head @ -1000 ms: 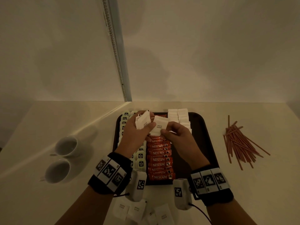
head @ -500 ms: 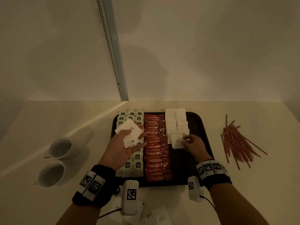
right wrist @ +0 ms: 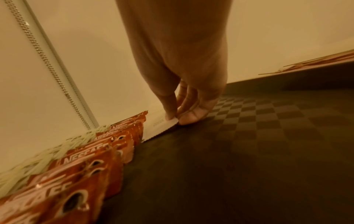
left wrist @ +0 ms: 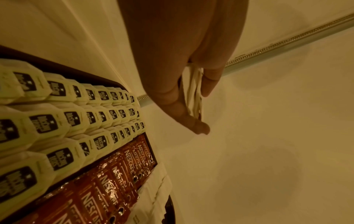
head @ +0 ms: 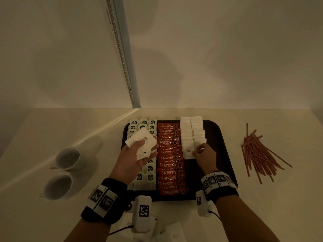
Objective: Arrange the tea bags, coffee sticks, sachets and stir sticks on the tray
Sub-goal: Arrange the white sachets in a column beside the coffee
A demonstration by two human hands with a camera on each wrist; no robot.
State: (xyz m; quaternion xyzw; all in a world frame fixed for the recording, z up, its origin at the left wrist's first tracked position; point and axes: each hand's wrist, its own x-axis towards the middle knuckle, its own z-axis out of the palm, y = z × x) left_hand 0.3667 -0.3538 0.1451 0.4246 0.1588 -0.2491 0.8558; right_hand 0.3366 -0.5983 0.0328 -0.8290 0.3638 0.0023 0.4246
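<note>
stir sticks (head: 260, 151) right of tray (head: 221, 145) (apart)

The dark tray (head: 216, 137) holds three columns of pale tea bags (head: 150, 178) at its left, a column of overlapping orange coffee sticks (head: 170, 165) in the middle, and two columns of white sugar sachets (head: 191, 131) beside them. More white sachets (head: 140, 142) lie fanned above the tea bags. Reddish stir sticks (head: 258, 154) lie heaped on the worktop (head: 279, 198), well apart to the tray's right.
</note>
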